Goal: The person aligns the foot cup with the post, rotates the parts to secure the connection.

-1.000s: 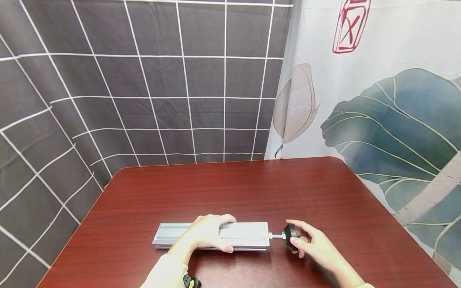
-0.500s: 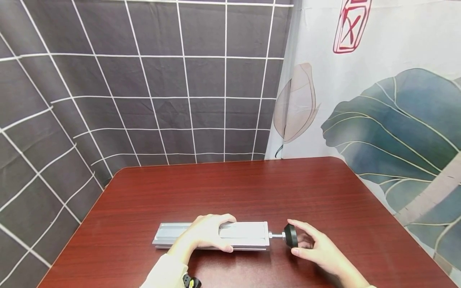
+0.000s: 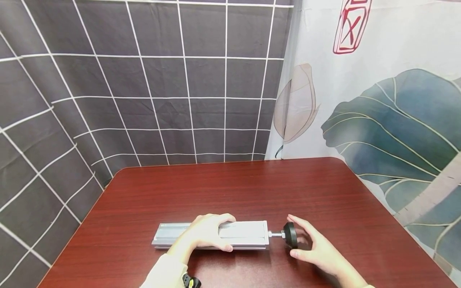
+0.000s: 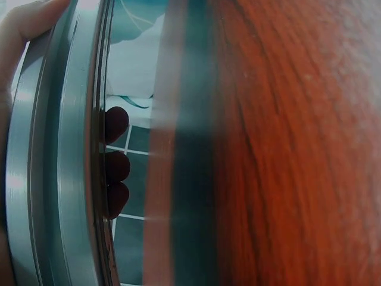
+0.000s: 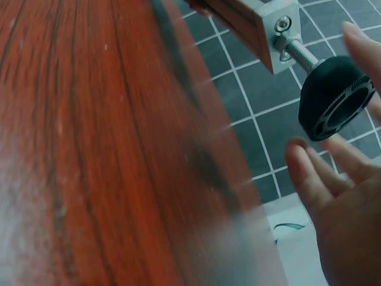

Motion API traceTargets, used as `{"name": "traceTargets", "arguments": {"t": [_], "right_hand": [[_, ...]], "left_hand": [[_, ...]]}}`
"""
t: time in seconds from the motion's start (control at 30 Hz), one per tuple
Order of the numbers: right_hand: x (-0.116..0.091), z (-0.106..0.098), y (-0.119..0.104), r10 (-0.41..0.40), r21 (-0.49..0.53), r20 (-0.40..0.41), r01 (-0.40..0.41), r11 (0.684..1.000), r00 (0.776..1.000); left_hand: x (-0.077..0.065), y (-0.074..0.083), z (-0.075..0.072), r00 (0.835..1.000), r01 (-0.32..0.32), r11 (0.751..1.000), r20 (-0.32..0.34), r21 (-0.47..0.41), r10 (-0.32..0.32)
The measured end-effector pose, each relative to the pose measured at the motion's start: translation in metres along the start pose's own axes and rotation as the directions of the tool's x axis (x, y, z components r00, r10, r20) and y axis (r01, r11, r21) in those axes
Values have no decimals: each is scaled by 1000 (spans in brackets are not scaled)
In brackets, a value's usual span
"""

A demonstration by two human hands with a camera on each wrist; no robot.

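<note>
A silver aluminium profile lies across the front of the table, its grooved side also showing in the left wrist view. My left hand grips it from above, thumb on the near side and fingers over the far side; several fingertips show past its edge. Out of the profile's right end plate comes a threaded rod with a nut, carrying a black round levelling foot. Around that foot my right hand is spread, thumb below and fingers beyond it. Gaps show between the fingertips and the foot.
The reddish-brown wooden table has rounded back corners. Behind it hangs a dark grid-patterned cloth, with a white leaf-printed curtain to the right. A dark band sits at the left wrist.
My right hand's thumb and fingers have come off the levelling foot and spread wider around it. The left hand keeps its hold, and the profile has hardly moved.
</note>
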State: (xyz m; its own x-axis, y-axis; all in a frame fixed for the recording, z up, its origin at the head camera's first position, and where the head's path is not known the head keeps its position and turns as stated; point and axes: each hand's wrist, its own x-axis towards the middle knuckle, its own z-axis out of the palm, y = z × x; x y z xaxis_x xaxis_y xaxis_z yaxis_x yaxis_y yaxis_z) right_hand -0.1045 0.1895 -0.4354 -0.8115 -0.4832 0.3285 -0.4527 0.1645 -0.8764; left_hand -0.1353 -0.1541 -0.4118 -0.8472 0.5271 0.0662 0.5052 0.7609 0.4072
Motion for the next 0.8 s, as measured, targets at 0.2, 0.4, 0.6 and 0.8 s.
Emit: {"name": "traceTargets", "arguments": {"t": [0.2,0.4,0.6,0.8], "right_hand": [[1,-2,-1,-110,-93,14,111,989,994],[0,-4,-9,62,-105,-48,-67,992,997],[2,-3,-7,104,53,-4,-104,993,995],[1,-2,-2,-19,61,3,19,998,1000]], "left_hand": [[0,2,-1,1000,4,1000,17,-11,-3],[-1,6,-1,999,11,1000,38,-21,-10],[0,7,2,1000,-1,1000,30,-17,1],[2,6,0,1000,-10,1000,5,-15,10]]}}
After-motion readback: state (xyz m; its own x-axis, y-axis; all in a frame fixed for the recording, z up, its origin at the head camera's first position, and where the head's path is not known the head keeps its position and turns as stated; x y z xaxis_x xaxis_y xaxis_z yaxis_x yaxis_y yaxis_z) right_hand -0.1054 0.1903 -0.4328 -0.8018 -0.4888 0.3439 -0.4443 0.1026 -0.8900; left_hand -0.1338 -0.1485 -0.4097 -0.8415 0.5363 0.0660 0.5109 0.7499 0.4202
